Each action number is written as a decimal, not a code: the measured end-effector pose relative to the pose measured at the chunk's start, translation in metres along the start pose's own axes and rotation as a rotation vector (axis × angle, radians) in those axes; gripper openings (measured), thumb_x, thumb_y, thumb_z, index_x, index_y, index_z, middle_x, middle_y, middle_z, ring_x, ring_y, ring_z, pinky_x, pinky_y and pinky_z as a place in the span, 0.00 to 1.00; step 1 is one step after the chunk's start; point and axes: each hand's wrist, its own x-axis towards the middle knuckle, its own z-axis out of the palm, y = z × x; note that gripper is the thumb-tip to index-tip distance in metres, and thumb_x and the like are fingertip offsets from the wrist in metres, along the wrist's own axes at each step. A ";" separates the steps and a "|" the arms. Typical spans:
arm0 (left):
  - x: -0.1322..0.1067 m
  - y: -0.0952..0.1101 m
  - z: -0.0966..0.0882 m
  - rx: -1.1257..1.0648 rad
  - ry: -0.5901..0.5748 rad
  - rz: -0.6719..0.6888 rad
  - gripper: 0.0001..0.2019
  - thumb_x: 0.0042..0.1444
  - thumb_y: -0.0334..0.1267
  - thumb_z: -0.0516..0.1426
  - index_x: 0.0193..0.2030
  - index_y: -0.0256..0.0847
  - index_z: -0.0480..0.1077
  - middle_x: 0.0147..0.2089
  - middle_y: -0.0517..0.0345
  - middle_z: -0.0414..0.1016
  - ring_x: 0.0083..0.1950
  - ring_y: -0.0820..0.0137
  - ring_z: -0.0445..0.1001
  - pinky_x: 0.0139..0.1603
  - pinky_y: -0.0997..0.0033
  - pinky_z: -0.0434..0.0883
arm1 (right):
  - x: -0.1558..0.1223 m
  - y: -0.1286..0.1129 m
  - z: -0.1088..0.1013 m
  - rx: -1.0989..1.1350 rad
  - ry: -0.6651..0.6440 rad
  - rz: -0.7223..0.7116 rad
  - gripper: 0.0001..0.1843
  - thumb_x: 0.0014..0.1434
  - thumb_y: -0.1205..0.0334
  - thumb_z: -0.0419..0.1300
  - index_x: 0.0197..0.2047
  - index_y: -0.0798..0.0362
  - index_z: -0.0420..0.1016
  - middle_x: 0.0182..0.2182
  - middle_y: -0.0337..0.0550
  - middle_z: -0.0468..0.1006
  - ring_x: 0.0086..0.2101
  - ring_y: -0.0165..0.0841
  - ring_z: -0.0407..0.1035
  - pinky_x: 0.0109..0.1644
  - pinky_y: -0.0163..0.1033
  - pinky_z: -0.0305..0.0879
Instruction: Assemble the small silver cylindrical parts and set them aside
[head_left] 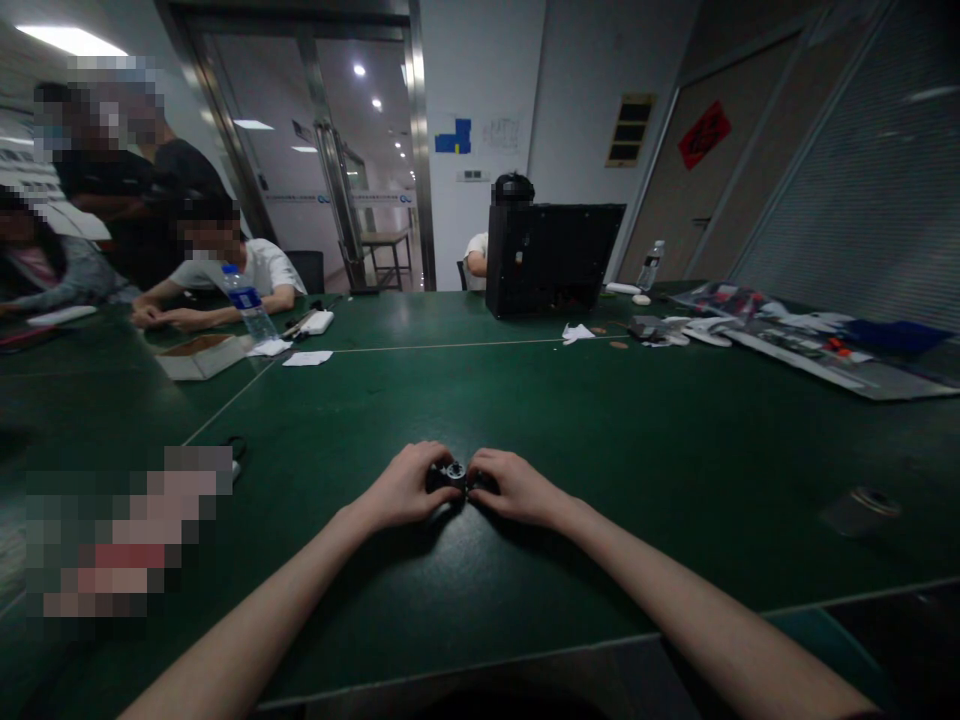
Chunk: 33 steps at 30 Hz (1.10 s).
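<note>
My left hand [412, 488] is closed around a small black object with a silver, round face [455, 472] that has dark marks or holes in it. Its kind is too small to make out. Just to the right, my right hand [517, 487] curls its thumb and fingers at the object's right side, with something dark between them. Whether that dark part belongs to the same object cannot be seen. Both hands rest low over the green table [465, 600], nearly touching each other, and the fingers hide much of the object.
A blurred dark cylinder [861, 512] stands at right. Farther back are a shallow open box [202, 357], a water bottle [251, 308], a black boxy casing [551, 260] and cluttered boards [817, 350]. Several people are beyond the table. A pixelated patch covers something at left.
</note>
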 end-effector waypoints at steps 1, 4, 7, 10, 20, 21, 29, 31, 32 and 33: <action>0.000 -0.001 0.001 -0.004 0.003 0.008 0.12 0.52 0.43 0.59 0.40 0.39 0.69 0.40 0.53 0.73 0.41 0.63 0.70 0.44 0.64 0.66 | 0.000 0.000 0.000 0.001 0.000 0.000 0.06 0.55 0.68 0.60 0.38 0.56 0.72 0.37 0.44 0.73 0.37 0.32 0.68 0.42 0.36 0.62; 0.000 -0.006 0.004 -0.014 0.026 0.023 0.11 0.52 0.41 0.59 0.41 0.39 0.69 0.39 0.54 0.72 0.40 0.64 0.70 0.44 0.66 0.66 | 0.000 -0.001 -0.001 -0.002 0.003 0.003 0.07 0.55 0.68 0.60 0.39 0.56 0.72 0.37 0.45 0.73 0.36 0.32 0.67 0.41 0.36 0.62; 0.001 -0.009 0.007 -0.030 0.045 0.028 0.10 0.51 0.39 0.59 0.40 0.40 0.68 0.39 0.54 0.72 0.40 0.65 0.70 0.42 0.67 0.66 | 0.000 -0.002 -0.001 -0.005 0.014 0.009 0.07 0.55 0.68 0.60 0.39 0.56 0.72 0.36 0.44 0.73 0.35 0.31 0.67 0.39 0.35 0.62; 0.002 -0.009 0.007 -0.056 0.042 0.025 0.10 0.51 0.38 0.59 0.40 0.39 0.68 0.39 0.54 0.72 0.39 0.65 0.70 0.40 0.69 0.66 | 0.000 -0.001 -0.001 0.002 0.022 0.011 0.08 0.55 0.68 0.60 0.40 0.56 0.71 0.36 0.45 0.73 0.35 0.31 0.67 0.39 0.35 0.62; 0.001 -0.008 0.006 -0.144 0.002 0.013 0.11 0.53 0.36 0.58 0.43 0.38 0.67 0.40 0.55 0.73 0.39 0.67 0.72 0.39 0.71 0.66 | 0.000 0.001 0.000 0.004 0.037 0.001 0.09 0.55 0.68 0.60 0.41 0.56 0.71 0.36 0.44 0.73 0.34 0.30 0.66 0.38 0.34 0.61; 0.001 -0.009 0.007 -0.141 0.004 0.013 0.10 0.54 0.36 0.58 0.43 0.38 0.67 0.39 0.55 0.73 0.39 0.67 0.72 0.39 0.71 0.66 | 0.000 0.001 0.000 0.005 0.037 0.002 0.09 0.55 0.68 0.60 0.41 0.56 0.71 0.36 0.44 0.73 0.34 0.30 0.66 0.38 0.34 0.61; 0.003 -0.008 0.004 -0.067 -0.009 -0.015 0.12 0.55 0.43 0.58 0.43 0.39 0.69 0.39 0.54 0.74 0.39 0.65 0.72 0.38 0.70 0.66 | 0.000 0.000 0.000 0.015 0.037 0.032 0.08 0.55 0.66 0.60 0.40 0.56 0.71 0.35 0.44 0.73 0.34 0.31 0.66 0.38 0.35 0.62; 0.003 -0.007 0.004 -0.062 -0.018 -0.023 0.12 0.55 0.43 0.58 0.43 0.38 0.69 0.40 0.53 0.74 0.40 0.65 0.72 0.39 0.70 0.66 | 0.000 0.000 -0.001 0.024 0.029 0.035 0.08 0.55 0.66 0.60 0.40 0.56 0.71 0.36 0.44 0.73 0.34 0.31 0.66 0.38 0.35 0.62; 0.003 -0.007 0.004 -0.061 -0.020 -0.027 0.12 0.55 0.43 0.58 0.43 0.38 0.69 0.40 0.53 0.74 0.40 0.65 0.72 0.39 0.70 0.66 | 0.000 0.000 -0.001 0.025 0.028 0.036 0.08 0.55 0.66 0.60 0.41 0.56 0.71 0.36 0.44 0.73 0.34 0.31 0.66 0.38 0.35 0.62; 0.003 -0.008 0.004 -0.060 -0.018 -0.032 0.12 0.55 0.43 0.58 0.43 0.38 0.69 0.40 0.53 0.74 0.40 0.65 0.72 0.39 0.70 0.66 | 0.000 -0.001 -0.001 0.022 0.028 0.037 0.08 0.55 0.66 0.61 0.40 0.56 0.71 0.36 0.44 0.73 0.34 0.31 0.66 0.38 0.35 0.62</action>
